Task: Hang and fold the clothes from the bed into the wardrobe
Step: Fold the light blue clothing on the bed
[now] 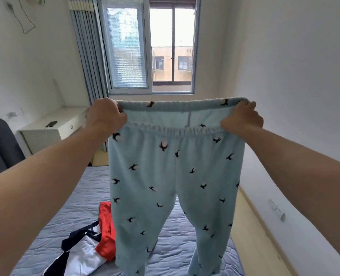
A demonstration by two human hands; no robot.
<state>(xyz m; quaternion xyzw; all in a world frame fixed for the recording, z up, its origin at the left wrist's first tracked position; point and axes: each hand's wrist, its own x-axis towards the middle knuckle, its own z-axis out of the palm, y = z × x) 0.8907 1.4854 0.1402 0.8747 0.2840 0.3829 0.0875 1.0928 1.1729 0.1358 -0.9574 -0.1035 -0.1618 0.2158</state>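
Light blue fleece trousers [165, 176] with small dark bird prints hang in front of me, legs dangling over the bed [65, 206]. My left hand [105, 116] grips the left end of the elastic waistband, and my right hand [243, 118] grips the right end, stretching the waist wide at chest height. On the blue quilted bed lies a white, navy and red garment [89, 248], partly hidden behind the left trouser leg. No wardrobe is in view.
A white desk [51, 130] with a phone [51, 124] stands at the left wall beside a dark chair [0, 146]. A window [151, 48] with a blue curtain [87, 52] is straight ahead. Wooden floor [250, 226] runs along the bed's right side.
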